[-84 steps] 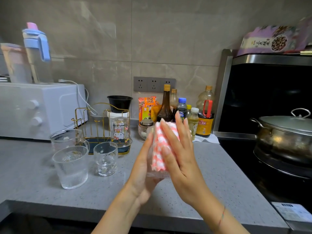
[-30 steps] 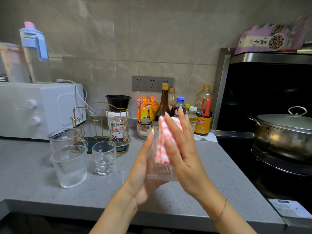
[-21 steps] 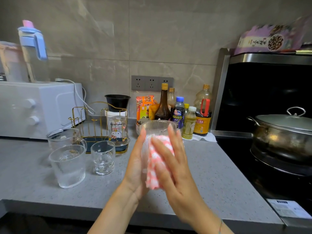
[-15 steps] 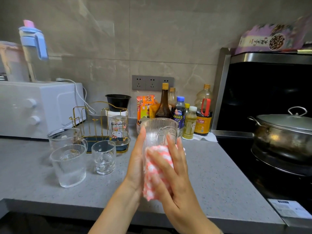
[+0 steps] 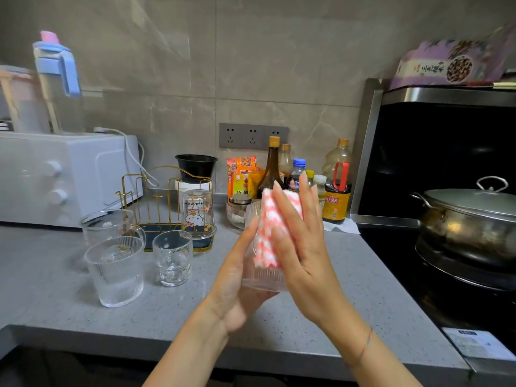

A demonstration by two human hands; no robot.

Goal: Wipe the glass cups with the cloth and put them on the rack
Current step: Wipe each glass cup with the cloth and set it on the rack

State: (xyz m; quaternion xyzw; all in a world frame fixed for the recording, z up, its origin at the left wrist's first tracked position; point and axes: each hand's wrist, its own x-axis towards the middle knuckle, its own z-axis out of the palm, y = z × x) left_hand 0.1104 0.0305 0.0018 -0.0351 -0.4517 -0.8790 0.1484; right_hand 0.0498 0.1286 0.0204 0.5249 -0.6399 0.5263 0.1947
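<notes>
Cradles ribbed glass cup (image 5: 264, 279) in left hand (image 5: 237, 277) above grey countertop (image 5: 55, 277), thumb up its side, fingers hidden behind; presses pink-and-white cloth (image 5: 266, 236) flat against it with straight-fingered right hand (image 5: 303, 247), gold wire rack (image 5: 162, 229) with upturned Hello Kitty glass (image 5: 196, 216) behind to the left

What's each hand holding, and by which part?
The left hand holds the ribbed clear glass cup by its left side and lower end. The right hand presses the pink-and-white checked cloth flat against the cup's side.
</notes>
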